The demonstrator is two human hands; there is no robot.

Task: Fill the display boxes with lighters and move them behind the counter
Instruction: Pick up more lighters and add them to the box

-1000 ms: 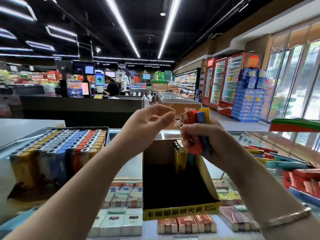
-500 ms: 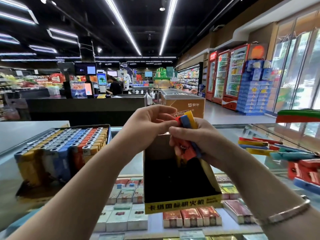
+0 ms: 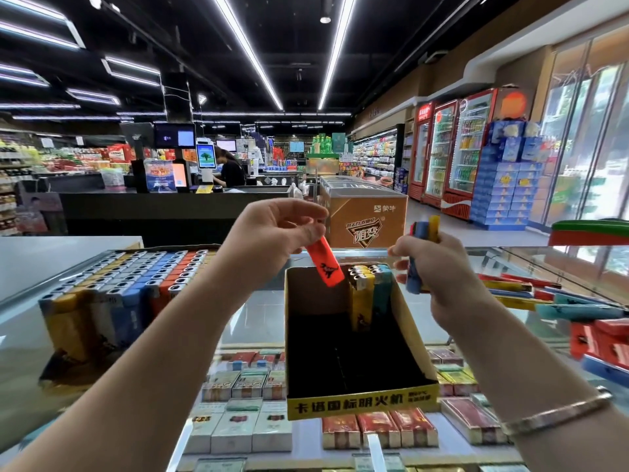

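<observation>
One red lighter (image 3: 326, 267) hangs pinched in my left hand (image 3: 272, 233) above the display box (image 3: 360, 400); my right hand (image 3: 439, 267) beside it grips a bundle of lighters (image 3: 422, 253).

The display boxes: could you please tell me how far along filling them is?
Done: the left box looks full. In hand: the left hand pinches a red lighter over the near box, which holds only a few at its back; the right hand grips a bundle. Left: fill it, then move both boxes.
</observation>
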